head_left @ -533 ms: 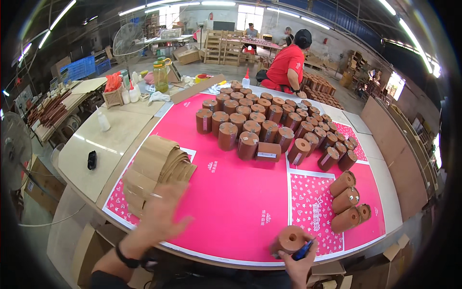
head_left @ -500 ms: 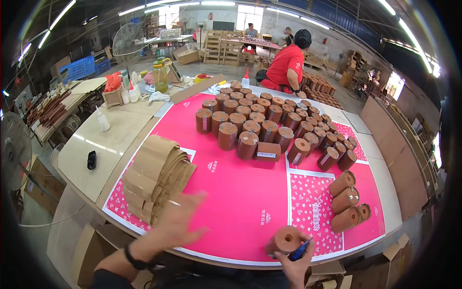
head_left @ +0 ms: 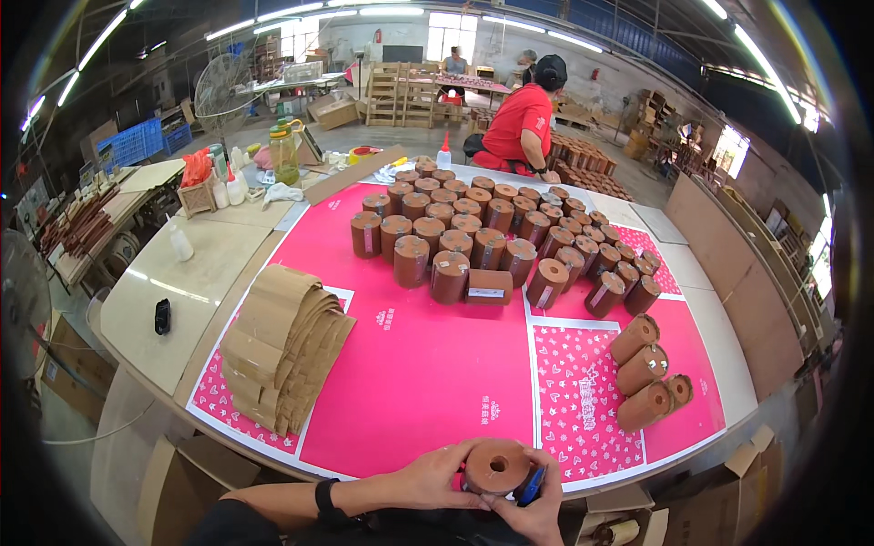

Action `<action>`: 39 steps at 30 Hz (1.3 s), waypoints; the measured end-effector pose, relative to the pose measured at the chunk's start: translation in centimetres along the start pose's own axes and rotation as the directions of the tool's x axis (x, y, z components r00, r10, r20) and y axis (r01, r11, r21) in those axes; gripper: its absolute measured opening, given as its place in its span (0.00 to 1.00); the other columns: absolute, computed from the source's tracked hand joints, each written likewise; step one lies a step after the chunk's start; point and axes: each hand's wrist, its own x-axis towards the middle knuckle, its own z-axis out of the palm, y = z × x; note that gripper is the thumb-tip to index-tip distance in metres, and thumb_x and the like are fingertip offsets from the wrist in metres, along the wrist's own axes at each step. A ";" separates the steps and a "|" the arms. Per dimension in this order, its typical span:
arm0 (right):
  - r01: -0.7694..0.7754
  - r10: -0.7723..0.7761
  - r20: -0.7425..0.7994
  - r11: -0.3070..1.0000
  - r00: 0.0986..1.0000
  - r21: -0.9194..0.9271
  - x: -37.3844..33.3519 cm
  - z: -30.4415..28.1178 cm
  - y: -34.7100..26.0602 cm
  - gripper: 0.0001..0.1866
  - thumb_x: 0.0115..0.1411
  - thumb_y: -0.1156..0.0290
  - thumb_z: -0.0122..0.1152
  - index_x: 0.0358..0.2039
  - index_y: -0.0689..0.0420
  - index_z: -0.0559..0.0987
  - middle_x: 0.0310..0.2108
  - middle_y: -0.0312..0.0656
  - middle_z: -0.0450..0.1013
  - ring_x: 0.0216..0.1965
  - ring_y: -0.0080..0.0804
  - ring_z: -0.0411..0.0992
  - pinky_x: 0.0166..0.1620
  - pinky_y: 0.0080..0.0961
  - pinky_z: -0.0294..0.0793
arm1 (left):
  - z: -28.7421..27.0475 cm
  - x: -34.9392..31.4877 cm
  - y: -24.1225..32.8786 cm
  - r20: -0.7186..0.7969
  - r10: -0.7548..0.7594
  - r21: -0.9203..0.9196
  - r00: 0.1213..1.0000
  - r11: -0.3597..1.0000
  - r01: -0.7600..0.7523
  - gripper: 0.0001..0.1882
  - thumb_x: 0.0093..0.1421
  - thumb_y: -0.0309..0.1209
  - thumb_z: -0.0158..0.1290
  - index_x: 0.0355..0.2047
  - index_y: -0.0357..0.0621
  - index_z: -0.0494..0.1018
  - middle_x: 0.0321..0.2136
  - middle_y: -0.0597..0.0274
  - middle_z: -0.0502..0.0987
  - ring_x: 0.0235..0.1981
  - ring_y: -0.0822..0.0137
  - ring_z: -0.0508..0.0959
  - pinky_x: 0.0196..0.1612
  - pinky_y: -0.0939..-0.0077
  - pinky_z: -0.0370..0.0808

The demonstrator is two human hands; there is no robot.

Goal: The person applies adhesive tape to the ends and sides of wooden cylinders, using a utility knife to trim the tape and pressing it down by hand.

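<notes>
Between my two hands, near the table's front edge, is a brown cylinder [head_left: 510,469] with a round hole in its top. My left hand [head_left: 428,480] is closed around its left side. My right hand [head_left: 541,514] grips its right side, with a small blue tool [head_left: 530,488] also in that hand; I cannot make out its exact kind. A bit of pink-red shows by the left fingers. To the left lies a fanned stack of brown paper sheets [head_left: 273,341]. Several holed cylinders [head_left: 645,408] lie tilted at the right.
Many upright brown cylinders [head_left: 450,278] crowd the far side of the pink-covered table [head_left: 410,382], with one lying on its side [head_left: 489,288]. A black object [head_left: 162,317] and a white bottle [head_left: 180,241] are at left. A person in red [head_left: 517,132] is beyond the table.
My left hand has come from beside the paper stack to the brown cylinder and closed on it. My right hand still holds the cylinder and blue tool. The whole view has shifted slightly.
</notes>
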 end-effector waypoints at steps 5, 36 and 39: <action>0.109 -0.088 0.101 0.968 0.991 -0.227 0.6 -1.5 0.6 0.44 0.45 0.76 0.79 0.60 0.61 0.63 0.57 0.49 0.66 0.46 0.28 0.72 0.47 0.25 0.76 | 0.3 -0.3 -0.4 -0.095 -0.028 0.069 0.995 0.997 0.034 0.46 0.52 0.48 0.70 0.63 0.39 0.61 0.51 0.44 0.76 0.54 0.47 0.77 0.55 0.56 0.74; -0.173 0.195 -0.523 0.981 0.830 0.091 4.9 -8.1 8.5 0.17 0.64 0.78 0.61 0.53 0.57 0.72 0.29 0.32 0.71 0.22 0.14 0.65 0.24 0.14 0.64 | -5.2 5.9 -0.9 -0.224 -0.457 -0.442 0.861 0.835 0.328 0.33 0.62 0.49 0.62 0.58 0.37 0.69 0.46 0.52 0.78 0.41 0.64 0.80 0.39 0.71 0.80; -0.170 0.193 -0.517 0.981 0.834 0.093 5.0 -8.1 8.9 0.17 0.63 0.78 0.61 0.52 0.57 0.72 0.29 0.32 0.70 0.22 0.14 0.66 0.24 0.15 0.64 | -6.5 7.5 -2.2 -0.321 -0.279 -0.187 0.905 0.955 0.228 0.35 0.60 0.48 0.65 0.58 0.36 0.69 0.47 0.50 0.78 0.41 0.61 0.81 0.40 0.67 0.80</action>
